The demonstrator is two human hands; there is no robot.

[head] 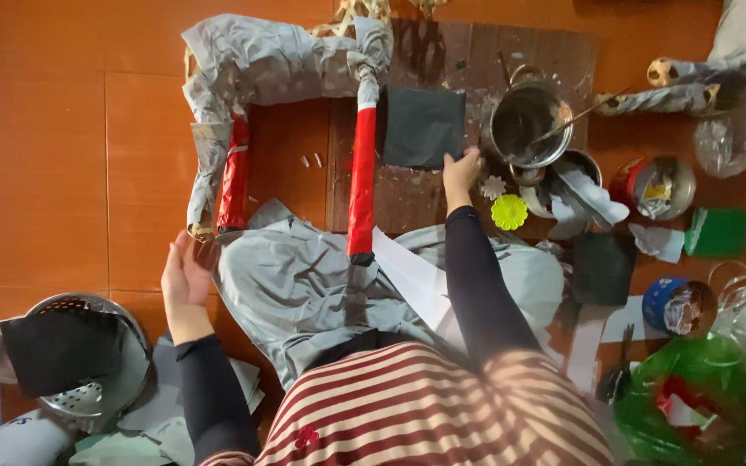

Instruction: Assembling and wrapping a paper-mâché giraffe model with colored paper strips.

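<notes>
Just beyond the right hand (461,173), whose grip pinches its lower corner, a black sheet (422,127) lies flat on the board (563,60); the left hand (185,274) is open beside a red leg (235,177) running away from the person.

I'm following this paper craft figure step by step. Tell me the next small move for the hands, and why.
Probably lift the black paper sheet off the board and bring it toward the red leg. The right hand already touches the sheet's lower corner, and the sheet lies flat right beside that leg. The left hand is open by the foot of the other red leg, holding nothing, so it seems free to steady the figure.
</notes>
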